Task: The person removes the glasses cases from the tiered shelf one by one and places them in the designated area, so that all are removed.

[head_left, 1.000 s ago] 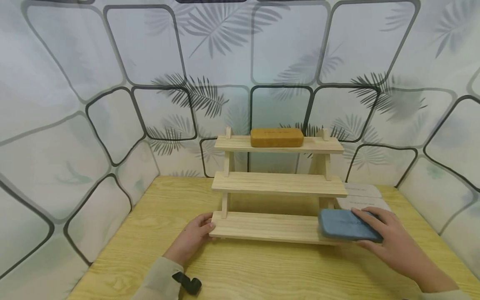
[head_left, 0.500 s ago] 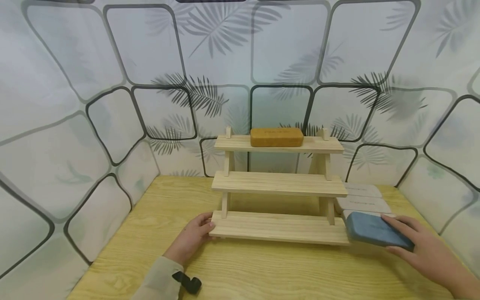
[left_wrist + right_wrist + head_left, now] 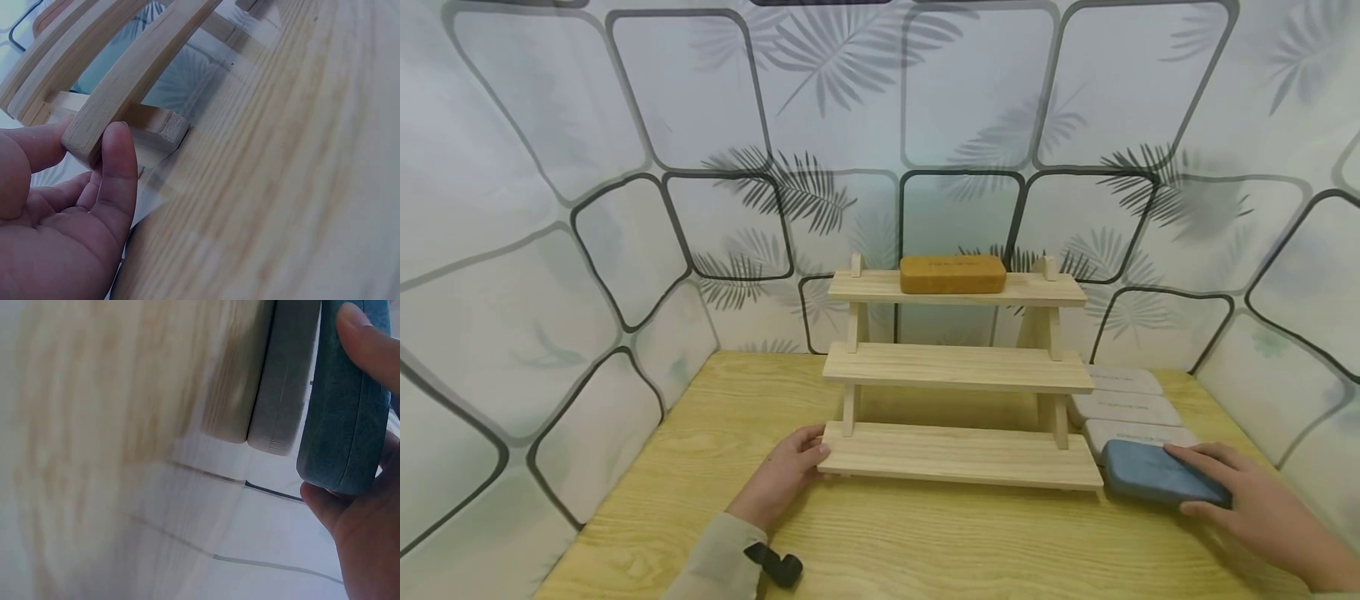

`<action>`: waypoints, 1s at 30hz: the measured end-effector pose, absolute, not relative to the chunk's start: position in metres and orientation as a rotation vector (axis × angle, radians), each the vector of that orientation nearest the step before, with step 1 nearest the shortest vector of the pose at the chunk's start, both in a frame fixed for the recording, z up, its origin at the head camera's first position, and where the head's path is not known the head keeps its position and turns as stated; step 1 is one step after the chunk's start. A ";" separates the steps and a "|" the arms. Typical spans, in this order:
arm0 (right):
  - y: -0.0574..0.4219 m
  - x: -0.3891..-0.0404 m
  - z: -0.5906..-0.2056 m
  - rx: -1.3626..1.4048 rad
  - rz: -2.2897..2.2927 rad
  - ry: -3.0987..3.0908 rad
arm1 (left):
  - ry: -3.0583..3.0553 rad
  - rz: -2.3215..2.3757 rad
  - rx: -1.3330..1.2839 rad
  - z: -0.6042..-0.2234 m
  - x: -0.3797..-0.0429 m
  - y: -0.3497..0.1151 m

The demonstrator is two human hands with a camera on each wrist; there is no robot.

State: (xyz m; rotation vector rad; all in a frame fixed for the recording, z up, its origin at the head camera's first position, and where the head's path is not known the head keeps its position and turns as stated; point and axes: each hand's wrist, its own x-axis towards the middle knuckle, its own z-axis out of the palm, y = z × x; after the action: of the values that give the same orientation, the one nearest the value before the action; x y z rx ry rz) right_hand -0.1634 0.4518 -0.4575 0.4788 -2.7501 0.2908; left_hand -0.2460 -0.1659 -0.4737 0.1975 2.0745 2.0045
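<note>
In the head view a three-tier wooden display stand [image 3: 955, 452] stands on the table. My left hand [image 3: 784, 468] pinches the left end of its lowest shelf, thumb on one face and fingertip on the other, as the left wrist view shows close up [image 3: 81, 206]. At the right, my right hand [image 3: 1247, 504] grips a blue rounded rectangular case [image 3: 1157, 472] by its right end. This case [image 3: 344, 406] lies between thumb and fingers in the right wrist view. It overlaps the front edge of the nearest pale grey case [image 3: 1131, 432], just right of the lowest shelf's end.
A mustard-brown case [image 3: 953, 275] lies on the stand's top shelf. Two more pale grey cases [image 3: 1124, 408] lie behind the nearest one, beside the stand's right side. Patterned fabric walls [image 3: 842, 217] enclose the wooden table [image 3: 880, 542] at the back and sides.
My right hand has carried the blue case rightward from over the lowest shelf's right end, then slightly lower, uncovering the nearest grey case. The left hand and stand have stayed put.
</note>
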 end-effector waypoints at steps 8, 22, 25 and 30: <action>0.455 -0.163 -0.458 0.467 0.311 -2.847 | 2.051 1.988 0.209 -0.475 -0.247 -0.167; 0.453 -0.179 -0.458 0.384 0.338 -3.027 | 2.035 1.999 0.195 -0.473 -0.247 -0.168; 0.453 -0.181 -0.457 0.387 0.339 -3.036 | 2.039 2.000 0.194 -0.473 -0.247 -0.168; 0.453 -0.184 -0.457 0.393 0.325 -3.038 | 2.041 1.989 0.200 -0.475 -0.248 -0.169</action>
State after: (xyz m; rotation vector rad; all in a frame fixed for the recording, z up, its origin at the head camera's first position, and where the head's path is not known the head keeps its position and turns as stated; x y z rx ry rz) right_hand -0.1836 0.4528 -0.4569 0.3925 -3.0379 0.3252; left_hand -0.2485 -0.1685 -0.4748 0.2002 2.0413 1.9886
